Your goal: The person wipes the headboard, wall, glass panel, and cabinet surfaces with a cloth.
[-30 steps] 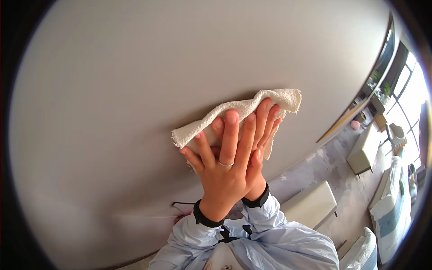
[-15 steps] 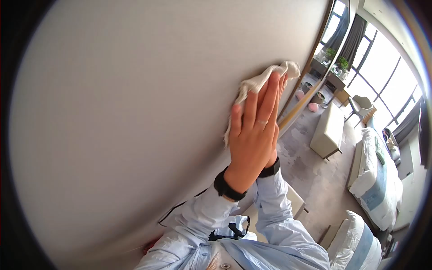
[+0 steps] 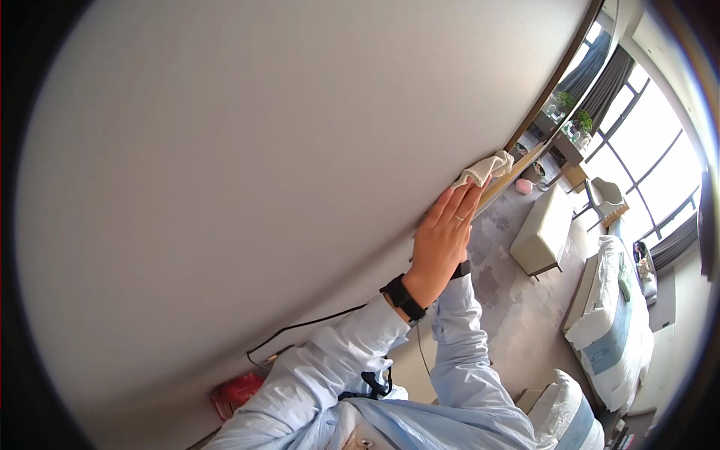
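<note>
A cream cloth (image 3: pixel 487 169) lies bunched against the pale, smooth wall surface (image 3: pixel 262 150), close to its dark-edged right side. My left hand (image 3: pixel 442 244), with a ring on one finger, presses the cloth with long, closely set fingers. Behind it is my right hand (image 3: pixel 467 244), of which only a narrow strip shows; its fingers are mostly hidden. Both wrists wear black bands below light blue sleeves.
A mirror (image 3: pixel 585 71) stands past the surface's right edge. Beyond are a cream bench (image 3: pixel 543 229), a chair (image 3: pixel 604 196), a bed (image 3: pixel 611 330) and tall windows (image 3: pixel 645 142). A red object (image 3: pixel 238 391) and a black cord (image 3: pixel 300 325) are low on the left.
Both hands and the cloth have moved right along the surface to its edge. My left fingers have come closer together. The view has turned, showing more of the room and the red object.
</note>
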A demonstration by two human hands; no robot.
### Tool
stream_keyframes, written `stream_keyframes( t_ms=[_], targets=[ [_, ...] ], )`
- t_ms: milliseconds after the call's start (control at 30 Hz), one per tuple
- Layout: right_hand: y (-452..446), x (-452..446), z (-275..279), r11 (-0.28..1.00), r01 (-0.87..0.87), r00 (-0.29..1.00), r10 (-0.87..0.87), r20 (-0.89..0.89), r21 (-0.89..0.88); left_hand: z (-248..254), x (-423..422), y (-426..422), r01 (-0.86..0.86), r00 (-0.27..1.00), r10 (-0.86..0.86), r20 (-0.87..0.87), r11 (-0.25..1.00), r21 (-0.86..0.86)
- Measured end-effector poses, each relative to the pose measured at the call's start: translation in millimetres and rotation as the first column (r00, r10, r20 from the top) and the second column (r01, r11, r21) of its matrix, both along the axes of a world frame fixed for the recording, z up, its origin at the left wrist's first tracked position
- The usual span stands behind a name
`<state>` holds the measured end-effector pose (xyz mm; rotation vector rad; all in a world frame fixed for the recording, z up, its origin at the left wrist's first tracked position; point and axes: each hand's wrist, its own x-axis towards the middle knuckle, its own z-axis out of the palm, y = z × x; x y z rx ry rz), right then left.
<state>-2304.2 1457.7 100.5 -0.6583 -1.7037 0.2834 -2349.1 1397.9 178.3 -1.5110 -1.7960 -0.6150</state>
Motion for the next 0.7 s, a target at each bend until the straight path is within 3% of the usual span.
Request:
stream_keyframes(
  t_ms=[67, 233, 333, 400, 567, 633, 700],
  targets=[
    [-25, -10, -1, 0.999, 0.022, 1.0, -0.022, 0.016, 0.035, -2, -3, -23, 0.102, 0.989, -0.098, 0.107, 0.994, -0.029],
    [-115, -48, 2, 0.992, 0.066, 0.998, -0.068, 0.019, 0.11, 4, -23, -118, 0.048, 0.988, -0.041, 0.147, 0.998, -0.045],
    [-178, -76, 4, 0.988, 0.05, 0.998, -0.056, 0.037, 0.145, 19, -47, -194, -0.07, 0.982, 0.069, 0.178, 0.998, -0.004],
    [-221, -99, 8, 0.985, 0.022, 0.998, -0.031, 0.047, 0.171, 24, -66, -241, -0.24, 0.967, 0.224, 0.121, 0.962, 0.133],
    [-344, -161, 23, 0.969, -0.086, 0.996, 0.077, 0.051, 0.233, 24, -108, -355, -0.444, 0.896, 0.43, 0.112, 0.873, 0.202],
    [-395, -181, 29, 0.956, -0.125, 0.992, 0.115, 0.055, 0.264, 28, -127, -404, -0.34, 0.938, 0.314, 0.148, 0.915, 0.216],
    [-442, -202, 38, 0.941, -0.155, 0.988, 0.147, 0.049, 0.301, 33, -143, -446, -0.401, 0.915, 0.376, 0.144, 0.886, 0.232]
  ],
)
